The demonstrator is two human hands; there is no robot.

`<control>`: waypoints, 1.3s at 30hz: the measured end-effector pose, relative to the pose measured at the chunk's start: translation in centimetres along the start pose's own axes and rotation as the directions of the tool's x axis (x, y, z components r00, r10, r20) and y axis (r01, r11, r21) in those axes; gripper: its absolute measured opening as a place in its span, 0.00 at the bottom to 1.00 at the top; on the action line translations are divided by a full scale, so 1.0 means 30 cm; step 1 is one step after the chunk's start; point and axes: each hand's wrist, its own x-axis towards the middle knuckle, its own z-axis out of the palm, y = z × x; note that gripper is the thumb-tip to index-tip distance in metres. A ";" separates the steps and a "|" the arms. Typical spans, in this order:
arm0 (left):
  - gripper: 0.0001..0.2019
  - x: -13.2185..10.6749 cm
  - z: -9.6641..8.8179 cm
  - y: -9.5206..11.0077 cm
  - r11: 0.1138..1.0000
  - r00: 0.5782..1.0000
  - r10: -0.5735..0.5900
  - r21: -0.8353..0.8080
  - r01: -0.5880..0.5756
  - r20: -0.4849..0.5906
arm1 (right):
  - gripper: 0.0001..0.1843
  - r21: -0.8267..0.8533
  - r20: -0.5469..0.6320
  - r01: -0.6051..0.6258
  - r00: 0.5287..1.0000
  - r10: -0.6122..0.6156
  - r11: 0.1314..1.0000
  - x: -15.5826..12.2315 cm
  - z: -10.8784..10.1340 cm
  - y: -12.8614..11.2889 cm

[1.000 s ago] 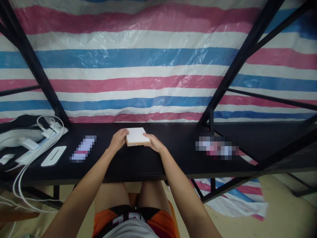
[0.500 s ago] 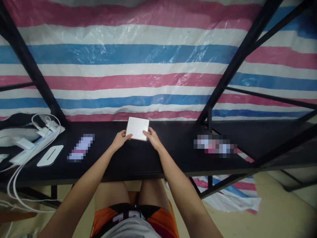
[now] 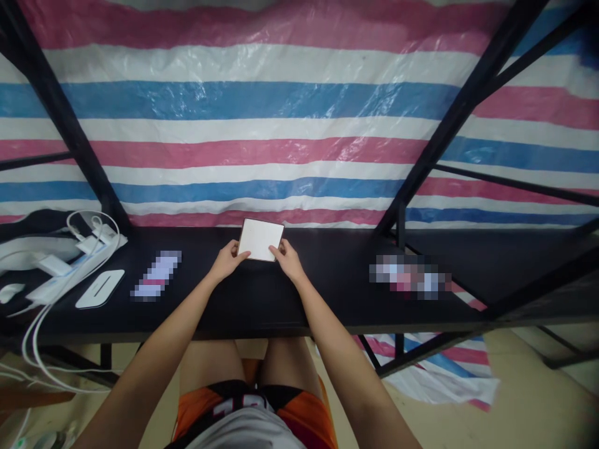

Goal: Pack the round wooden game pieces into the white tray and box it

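Note:
A small white square box (image 3: 261, 239) with a tan edge stands tilted up on the black table (image 3: 262, 299), its white face toward me. My left hand (image 3: 227, 260) pinches its lower left corner. My right hand (image 3: 286, 260) grips its lower right corner. Both hands rest near the table's middle, fingers closed on the box.
At the far left lie white chargers and cables (image 3: 70, 255) and a flat white oval device (image 3: 100, 288). A blurred item (image 3: 156, 275) sits left of my hands, another (image 3: 410, 278) to the right. Black frame bars (image 3: 430, 149) rise before a striped tarp (image 3: 262, 125).
The box lay flat between my hands a second ago. Both hands have tipped it upright so its white face points toward me; it has barely moved in the last half second.

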 end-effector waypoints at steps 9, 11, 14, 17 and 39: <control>0.12 -0.035 0.039 0.062 0.766 0.957 0.282 0.617 -0.179 -0.072 | 0.19 0.105 0.066 -0.066 0.996 0.060 0.992 -0.019 0.046 -0.013; 0.11 -0.037 0.039 0.064 0.697 0.926 0.375 0.670 -0.254 -0.040 | 0.22 0.236 0.147 -0.110 0.986 0.077 0.965 -0.028 0.064 -0.033; 0.13 -0.035 0.028 0.054 0.600 0.892 0.449 0.726 -0.337 0.044 | 0.25 0.388 0.288 -0.225 0.951 0.114 0.894 -0.038 0.073 -0.058; 0.15 -0.030 0.025 0.045 0.523 0.863 0.484 0.742 -0.419 0.146 | 0.26 0.475 0.386 -0.306 0.915 0.117 0.825 -0.040 0.070 -0.067; 0.22 0.018 0.025 0.005 0.998 0.983 -0.057 -0.028 0.053 -0.176 | 0.20 0.554 0.297 -0.397 0.916 0.271 0.732 -0.024 0.024 -0.055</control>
